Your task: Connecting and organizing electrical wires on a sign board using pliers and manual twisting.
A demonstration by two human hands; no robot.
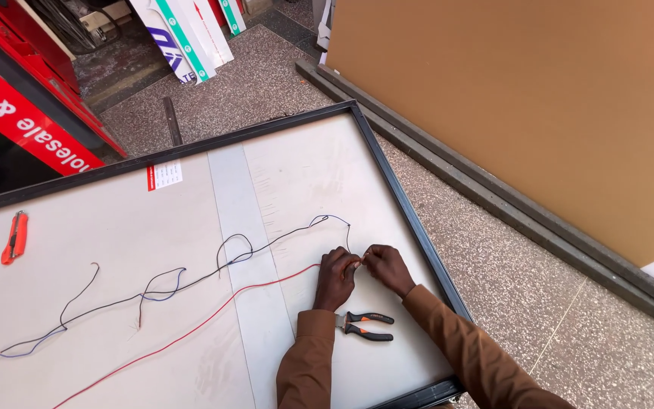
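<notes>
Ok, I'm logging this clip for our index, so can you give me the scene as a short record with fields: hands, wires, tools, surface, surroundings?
left hand: pinches wire ends together with the other hand
right hand: fingertips meet the left's at the wire ends
red wire: runs from the hands to the lower left
black wire: loops across the panel toward the hands
pliers: orange-and-black handles, lying between the forearms
utility knife: orange, far left
panel: pale, dark-framed, flat on the floor
board: brown, leaning at upper right

Matt panel (153, 250); speckled stone floor (493, 265); plastic-sheathed wires (191, 284).
</notes>
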